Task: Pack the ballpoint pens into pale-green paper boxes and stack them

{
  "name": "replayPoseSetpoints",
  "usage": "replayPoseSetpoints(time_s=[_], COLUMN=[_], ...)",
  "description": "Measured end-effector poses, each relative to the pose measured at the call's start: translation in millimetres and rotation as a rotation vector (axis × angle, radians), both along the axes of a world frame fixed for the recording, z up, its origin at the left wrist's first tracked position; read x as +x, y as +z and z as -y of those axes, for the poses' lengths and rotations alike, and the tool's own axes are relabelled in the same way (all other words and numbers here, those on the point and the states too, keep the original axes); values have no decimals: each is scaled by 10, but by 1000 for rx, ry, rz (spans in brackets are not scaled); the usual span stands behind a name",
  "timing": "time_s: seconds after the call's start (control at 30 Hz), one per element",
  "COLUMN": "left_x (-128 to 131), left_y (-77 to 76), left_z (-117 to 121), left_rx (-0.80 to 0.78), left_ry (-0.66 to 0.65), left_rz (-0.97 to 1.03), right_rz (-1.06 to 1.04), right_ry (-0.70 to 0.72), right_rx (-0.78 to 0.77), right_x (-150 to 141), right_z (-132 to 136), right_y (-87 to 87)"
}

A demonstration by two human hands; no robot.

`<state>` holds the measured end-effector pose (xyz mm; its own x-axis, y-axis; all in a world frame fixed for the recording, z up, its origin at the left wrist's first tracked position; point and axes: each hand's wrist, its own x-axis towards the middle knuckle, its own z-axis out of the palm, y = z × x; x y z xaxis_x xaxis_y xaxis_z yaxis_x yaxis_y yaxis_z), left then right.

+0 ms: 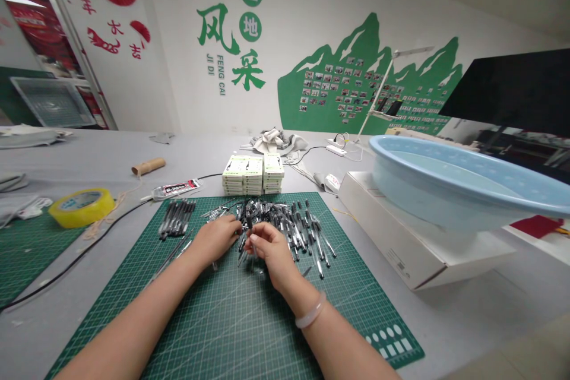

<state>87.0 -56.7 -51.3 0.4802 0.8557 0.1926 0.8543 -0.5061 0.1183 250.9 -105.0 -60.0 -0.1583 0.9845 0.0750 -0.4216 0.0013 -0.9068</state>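
Over the green cutting mat (214, 320), both hands meet at a heap of clear pens with black caps (294, 225). My right hand (271, 246), with a pale bangle on its wrist, pinches a pen (249, 222) between thumb and fingers, its black end pointing up. At the left side of the heap, my left hand (219, 236) has its fingers curled together close to that pen; what they hold is hidden. A row of pens (177, 218) lies side by side left of the heap. A few thin parts (171, 255) lie near my left wrist.
Small white-green boxes (243, 175) are stacked behind the heap. At right, a blue basin (445, 190) rests on a white carton (401, 249). Yellow tape (82, 208), a black cable (84, 258) and a glue packet (176, 189) lie left. Cloths (276, 141) lie farther back.
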Motion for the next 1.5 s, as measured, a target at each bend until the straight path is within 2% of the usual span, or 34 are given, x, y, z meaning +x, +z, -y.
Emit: replayPoseSetpoints(time_s=[0.1,0.17,0.23,0.33,0.4,0.47,0.93,1.1,1.2,1.27,1.4,1.5], left_x=[5,-19,-63,-143,-190,-222,-190,-199,-188,-179,-185,-200], left_y=[-1,33,104,253,344,403,501,532,555,570,579,575], left_z=[1,-21,-49,-75,-75,-64,15,29,45,56,64,68], left_rx=[-6,-61,-210,-487,-575,-594,-598,-592,-625,-641,-671,-698], left_ry=[23,68,81,26,8,11,-93,-74,-65,-80,-107,-120], left_rz=[90,242,492,924,1120,1205,1034,851,846,874,933,952], right_rz=[20,47,91,151,174,191,339,557,570,490,258,139], right_ry=[-10,-22,-36,-49,-55,-64,-112,-251,-296,-250,6,40], right_rx=[1,7,16,30,37,42,125,294,311,226,-1,-13], right_x=[2,4,7,7,6,5,9,33,45,45,23,8], right_z=[0,-6,-14,-23,-26,-27,-28,9,12,7,6,11], right_y=[3,-1,-6,-11,-12,-14,-53,-14,-3,-7,-10,-2])
